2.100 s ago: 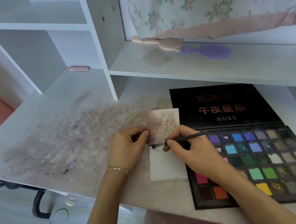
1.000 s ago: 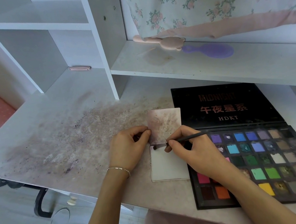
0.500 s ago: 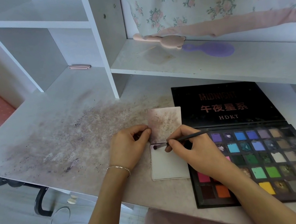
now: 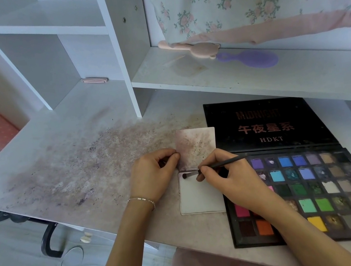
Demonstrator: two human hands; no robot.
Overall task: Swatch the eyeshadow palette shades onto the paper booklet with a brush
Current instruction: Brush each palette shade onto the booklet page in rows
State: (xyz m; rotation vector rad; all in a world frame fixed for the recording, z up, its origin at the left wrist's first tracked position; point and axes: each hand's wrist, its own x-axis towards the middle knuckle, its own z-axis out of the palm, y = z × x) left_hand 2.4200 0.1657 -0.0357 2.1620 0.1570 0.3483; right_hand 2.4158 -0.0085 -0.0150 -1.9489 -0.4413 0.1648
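Observation:
A small paper booklet [image 4: 201, 198] lies open on the desk, its upper page stained with purple-brown powder and its lower page mostly white. My left hand [image 4: 153, 176] pinches the left edge of the upper page. My right hand [image 4: 224, 175] grips a thin dark brush [image 4: 217, 166], whose tip touches the top left corner of the lower page. The open eyeshadow palette [image 4: 306, 182], black with many coloured pans, lies right of the booklet, partly under my right forearm.
The desk [image 4: 74, 168] is smeared with purple-brown powder left of the booklet. A pink brush [image 4: 190, 49] and a purple brush [image 4: 252, 60] lie on the raised shelf behind. A pink clip [image 4: 94, 80] sits in the left cubby. Floral fabric hangs above.
The brush tip has shifted slightly left along the top of the lower page. My left hand keeps its pinch on the upper page; the view has barely drifted.

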